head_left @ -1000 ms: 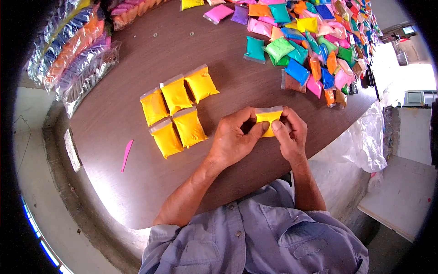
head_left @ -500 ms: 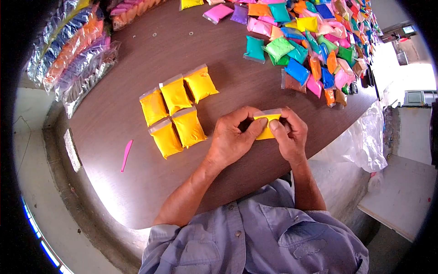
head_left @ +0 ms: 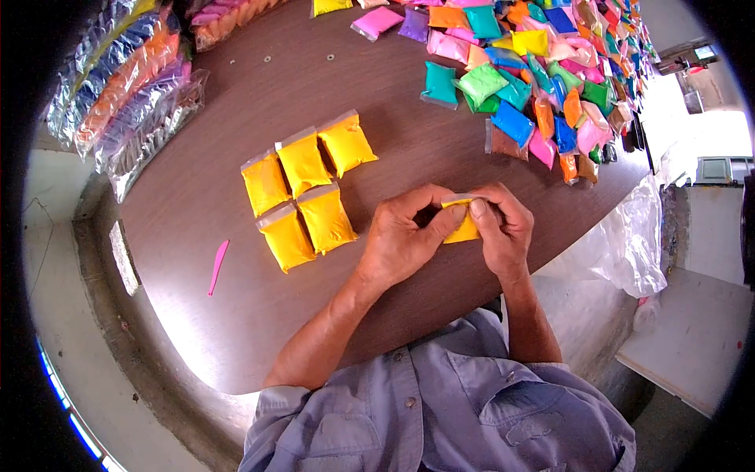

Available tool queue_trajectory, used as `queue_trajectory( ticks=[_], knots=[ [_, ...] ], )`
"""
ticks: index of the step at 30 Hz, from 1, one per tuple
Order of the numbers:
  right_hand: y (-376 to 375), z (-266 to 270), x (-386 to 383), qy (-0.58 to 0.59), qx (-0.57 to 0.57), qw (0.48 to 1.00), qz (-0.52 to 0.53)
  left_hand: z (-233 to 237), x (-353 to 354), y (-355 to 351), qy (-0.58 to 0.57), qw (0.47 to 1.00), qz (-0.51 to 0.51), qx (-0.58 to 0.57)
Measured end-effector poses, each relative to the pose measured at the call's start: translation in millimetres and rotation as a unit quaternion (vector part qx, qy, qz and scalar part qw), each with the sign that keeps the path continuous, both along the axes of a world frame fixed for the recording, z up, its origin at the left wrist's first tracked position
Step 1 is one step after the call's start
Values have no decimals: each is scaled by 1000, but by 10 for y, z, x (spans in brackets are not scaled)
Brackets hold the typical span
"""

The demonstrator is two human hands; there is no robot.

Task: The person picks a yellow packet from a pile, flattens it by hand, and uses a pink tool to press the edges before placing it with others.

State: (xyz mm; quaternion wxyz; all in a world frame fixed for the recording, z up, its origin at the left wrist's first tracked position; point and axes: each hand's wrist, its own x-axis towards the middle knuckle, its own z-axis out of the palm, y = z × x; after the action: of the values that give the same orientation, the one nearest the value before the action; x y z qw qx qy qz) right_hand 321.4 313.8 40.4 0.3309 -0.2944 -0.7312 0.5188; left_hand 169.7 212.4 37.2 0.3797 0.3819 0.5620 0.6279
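Observation:
Between my two hands is a small yellow packet (head_left: 462, 229) with a clear strip along its top edge. My left hand (head_left: 401, 240) grips its left side, the thumb lying on the front. On the right side my right hand (head_left: 504, 234) pinches it, thumb near the top strip. Both thumbs press close together, and the fingers behind the packet are hidden. Left of my hands, several filled yellow packets (head_left: 304, 163) lie in two rows on the brown table (head_left: 236, 330), clear strips facing away from me.
A pink plastic knife (head_left: 219, 267) lies at the left. Many coloured packets (head_left: 511, 124) are heaped at the back right. Clear bags of packed coloured packets (head_left: 130, 94) stand at the far left. Clear plastic sheeting (head_left: 629, 244) hangs beyond the table's right edge.
My thumbs have shifted slightly along the packet's top, the right one higher, and the top strip now tilts and shows less. The other packets have not moved.

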Motion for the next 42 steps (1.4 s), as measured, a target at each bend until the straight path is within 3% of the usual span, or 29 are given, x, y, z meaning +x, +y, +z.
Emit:
queue_trajectory(
  ticks=[4, 6, 10, 13, 19, 21, 28, 34, 40, 42],
  knots=[
    [-30, 38, -28, -10, -5, 1000, 13, -45, -11, -18, 26, 1000, 13, -1],
    [-48, 71, -28, -3, -25, 999, 20, -33, -11, -36, -37, 999, 26, -27],
    [-45, 37, -6, 1, -32, 999, 5, 25, 5, -6, -19, 999, 17, -29],
    [-20, -35, 0, 10, -15, 1000, -14, 28, 27, 8, -74, 997, 7, -23],
    [-9, -39, 10, -6, -24, 1000, -11, -68, 0, 19, -36, 999, -17, 14],
    [-16, 2, -10, 9, -29, 1000, -3, -20, -42, -16, 19, 998, -38, -40],
    [-14, -3, 14, -15, -17, 1000, 4, 40, -32, -24, 42, 997, -30, -58],
    [22, -66, 63, -3, -23, 999, -33, 117, 19, -9, -12, 998, -43, -47],
    [-15, 7, -5, -14, -10, 1000, -13, 70, -9, -32, 52, 995, -19, -85],
    [-17, 9, -6, -13, -15, 1000, -2, 91, -19, -39, 80, 996, -5, -48]
  ],
)
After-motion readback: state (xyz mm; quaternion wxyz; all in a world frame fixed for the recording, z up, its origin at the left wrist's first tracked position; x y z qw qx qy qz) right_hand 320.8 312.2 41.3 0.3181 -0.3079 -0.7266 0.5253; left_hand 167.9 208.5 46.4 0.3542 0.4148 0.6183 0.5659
